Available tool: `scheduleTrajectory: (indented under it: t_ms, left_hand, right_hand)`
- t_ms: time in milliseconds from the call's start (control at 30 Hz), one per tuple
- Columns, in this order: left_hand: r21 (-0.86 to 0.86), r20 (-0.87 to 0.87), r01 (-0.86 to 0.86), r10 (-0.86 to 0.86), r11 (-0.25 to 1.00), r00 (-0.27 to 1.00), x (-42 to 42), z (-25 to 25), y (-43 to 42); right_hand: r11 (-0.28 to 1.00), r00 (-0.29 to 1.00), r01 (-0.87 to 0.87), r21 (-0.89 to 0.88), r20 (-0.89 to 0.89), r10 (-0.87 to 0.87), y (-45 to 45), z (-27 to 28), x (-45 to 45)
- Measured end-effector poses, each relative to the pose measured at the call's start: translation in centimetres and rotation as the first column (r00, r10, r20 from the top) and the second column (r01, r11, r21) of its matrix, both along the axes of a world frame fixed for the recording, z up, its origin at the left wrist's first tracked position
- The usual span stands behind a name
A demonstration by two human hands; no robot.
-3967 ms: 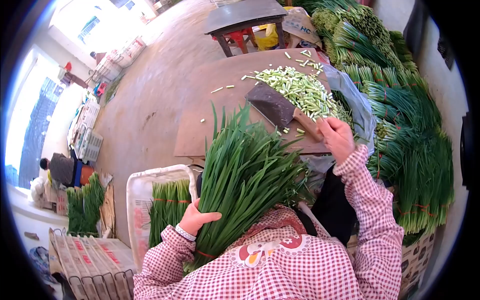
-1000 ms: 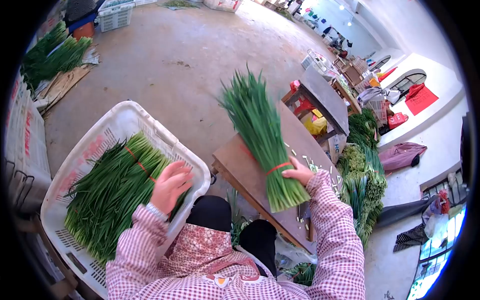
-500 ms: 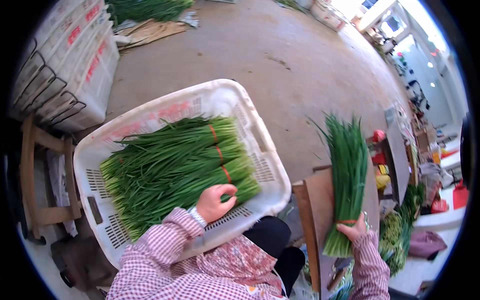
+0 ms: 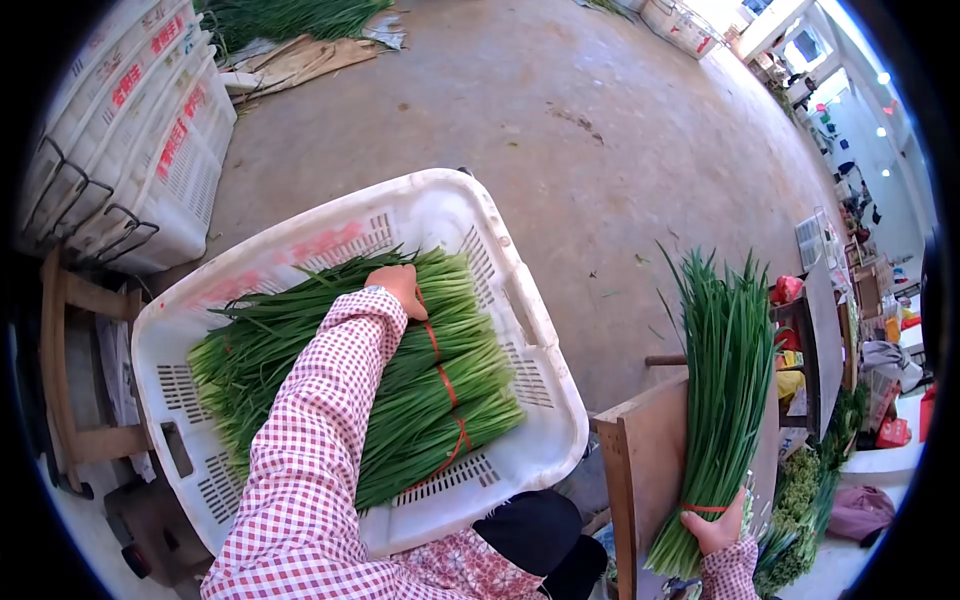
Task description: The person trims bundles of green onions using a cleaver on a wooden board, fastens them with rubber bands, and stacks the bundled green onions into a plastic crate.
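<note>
In the head view, a white plastic basket [image 4: 556,372] holds several bundles of garlic chives [image 4: 470,345] side by side, tied with red bands near their pale stem ends. My left hand [image 4: 398,288] reaches over them to the farthest bundle, beside its red band. Its fingers are curled down against that bundle, the tips partly hidden. My right hand [image 4: 715,525] grips another banded bundle of garlic chives [image 4: 722,380] just below its red band. That bundle stands nearly upright against a wooden board [image 4: 645,440], leaves pointing up.
Stacked white crates [image 4: 185,150] with metal handles rise at the left above a wooden stool [image 4: 95,440]. More greens [image 4: 290,22] lie on the floor at the back. Loose greens [image 4: 795,500] sit right of the board, near a dark-topped stand [image 4: 822,340].
My left hand has moved from the nearest bundle to the farthest one in the basket. My right hand still holds its bundle, now a little lower and farther right in view.
</note>
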State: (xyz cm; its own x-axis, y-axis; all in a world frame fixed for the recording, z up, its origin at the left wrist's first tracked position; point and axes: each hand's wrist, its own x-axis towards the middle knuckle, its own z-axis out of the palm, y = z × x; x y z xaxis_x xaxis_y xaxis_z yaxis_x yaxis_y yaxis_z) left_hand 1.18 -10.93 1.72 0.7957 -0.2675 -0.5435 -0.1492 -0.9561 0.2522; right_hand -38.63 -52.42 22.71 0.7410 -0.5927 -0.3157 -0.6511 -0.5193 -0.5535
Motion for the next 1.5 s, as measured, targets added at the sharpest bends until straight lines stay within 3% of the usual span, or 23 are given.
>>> scheduleTrajectory:
  t_ms: [133,233,333,400,533,667,800,900,1000,1033,1067,1133,1167,1267,1367,1433,1500]
  left_hand:
    - [-0.066,-0.023,-0.096,0.095,0.993,0.995,-0.5,-0.6,-0.2]
    - [-0.085,-0.042,-0.088,0.084,0.993,0.996,-1.5,-0.1,-0.5]
    - [-0.163,-0.109,-0.040,0.022,0.986,0.994,-2.7,0.9,-0.2]
    - [-0.162,-0.061,-0.071,0.062,0.984,0.996,-3.3,-0.4,0.3]
    - [-0.118,-0.093,-0.097,0.086,0.988,0.992,-2.8,-1.0,-0.5]
    - [-0.120,-0.059,-0.103,0.096,0.987,0.994,-2.9,-1.8,0.0]
    - [-0.141,-0.122,-0.127,0.110,0.982,0.986,-3.2,-1.0,-0.1]
    - [-0.157,-0.076,-0.107,0.096,0.982,0.992,-3.8,-0.2,0.0]
    - [-0.157,0.039,-0.105,0.113,0.982,0.993,-4.9,-0.5,-0.1]
    - [-0.132,0.011,-0.091,0.093,0.987,0.996,-5.0,-0.3,-0.2]
    - [-0.141,0.013,-0.094,0.096,0.986,0.995,-5.3,-0.4,-0.3]
    - [-0.070,0.136,-0.117,0.126,0.991,0.983,-6.1,-0.9,-0.7]
    - [-0.055,0.117,-0.119,0.125,0.991,0.985,-6.2,-0.6,-0.8]
    - [-0.088,0.153,-0.128,0.140,0.988,0.978,-6.8,-1.3,-0.8]
    - [-0.123,0.194,-0.122,0.145,0.985,0.970,-7.5,-1.1,-0.6]
    - [-0.123,0.262,-0.095,0.125,0.988,0.957,-7.6,-2.4,-0.7]
    - [-0.627,0.355,-0.142,0.444,0.766,0.823,-7.5,-10.9,-2.4]
  right_hand:
    - [0.995,0.999,0.022,0.099,0.028,-0.025,-0.2,0.0,0.1]
    - [0.995,1.000,-0.010,0.096,0.011,0.009,-0.2,0.4,-0.1]
    - [0.968,0.993,-0.014,0.249,0.120,-0.017,0.0,0.2,0.2]
    - [0.977,0.999,0.052,0.205,-0.008,-0.051,0.4,0.9,0.5]
    - [0.977,0.999,-0.039,0.208,0.045,0.031,-2.2,-0.4,-0.9]
    - [0.939,0.997,-0.074,0.335,0.046,0.062,-2.1,0.3,-0.7]
    - [0.990,0.995,-0.020,0.136,-0.096,0.033,-1.8,1.2,-0.6]
    - [0.995,0.996,-0.085,0.054,0.003,0.085,-5.9,-1.2,-3.5]
    - [0.993,0.992,-0.120,0.009,-0.023,0.120,-6.8,-0.9,-3.9]
    - [0.895,0.975,-0.002,0.447,0.201,-0.098,-6.4,-1.2,-2.9]
    - [0.899,0.974,-0.006,0.438,0.204,-0.093,-4.2,-0.2,-0.9]
    - [0.763,0.952,-0.151,0.629,0.299,-0.058,1.5,3.0,4.9]
    - [0.746,0.950,-0.186,0.639,0.311,-0.030,4.0,4.5,7.8]
    - [0.748,0.882,-0.444,0.494,0.391,0.264,9.4,5.9,16.1]
    - [0.589,0.656,-0.750,0.302,0.452,0.604,18.0,6.3,25.3]
    - [0.513,0.487,-0.857,0.047,0.401,0.776,23.8,4.1,29.8]
    - [0.285,0.236,-0.891,-0.354,0.176,0.956,29.4,2.0,33.3]
